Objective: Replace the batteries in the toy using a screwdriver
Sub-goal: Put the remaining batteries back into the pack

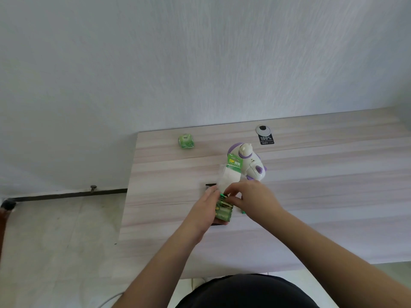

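Observation:
A white and purple toy (249, 162) lies on the wooden table (322, 174) behind my hands. My left hand (205, 210) grips a green battery pack (223, 211) from the left side, just above the table. Its clear plastic and green header card (231, 172) stick up in front of the toy. My right hand (249, 195) pinches at the top of the pack's batteries. A small green object (243, 211) peeks out under my right wrist. A dark object (210, 185) lies partly hidden behind the pack; I cannot tell what it is.
A small green packet (185, 141) sits at the table's far left. A silver cable grommet (263, 129) and a black "100%" sticker (266, 139) are at the far edge. The table's left edge drops to a tiled floor (55, 230).

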The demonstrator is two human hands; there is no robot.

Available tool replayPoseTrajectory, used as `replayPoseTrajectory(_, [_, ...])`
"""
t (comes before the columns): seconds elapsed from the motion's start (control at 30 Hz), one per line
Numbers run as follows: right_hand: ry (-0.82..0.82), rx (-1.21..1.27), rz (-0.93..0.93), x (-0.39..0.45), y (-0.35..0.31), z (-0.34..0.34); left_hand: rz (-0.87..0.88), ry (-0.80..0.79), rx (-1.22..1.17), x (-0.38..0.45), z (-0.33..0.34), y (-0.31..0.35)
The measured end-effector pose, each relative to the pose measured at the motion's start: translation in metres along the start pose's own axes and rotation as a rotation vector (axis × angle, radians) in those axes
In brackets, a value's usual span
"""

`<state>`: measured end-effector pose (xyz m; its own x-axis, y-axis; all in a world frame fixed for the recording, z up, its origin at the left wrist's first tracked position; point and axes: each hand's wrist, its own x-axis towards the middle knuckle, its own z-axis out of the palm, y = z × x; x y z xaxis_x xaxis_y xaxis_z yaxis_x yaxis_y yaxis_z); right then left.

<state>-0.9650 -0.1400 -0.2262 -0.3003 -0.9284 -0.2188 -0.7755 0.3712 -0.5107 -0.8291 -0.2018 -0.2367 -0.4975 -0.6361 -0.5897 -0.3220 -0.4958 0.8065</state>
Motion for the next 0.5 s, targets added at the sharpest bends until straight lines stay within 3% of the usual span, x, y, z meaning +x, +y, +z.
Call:
replayPoseTrajectory(0.33, [0.087, 0.116, -0.02, -0.006, 0.006, 0.002, -0.003, 0.002, -0.033, 0.004, 0.003, -0.003])
replayPoseTrajectory(0.5, [0.228, 0.378, 0.101, -0.012, 0.019, -0.013, -0.02, -0.008, -0.042, 0.007, 0.006, -0.005])
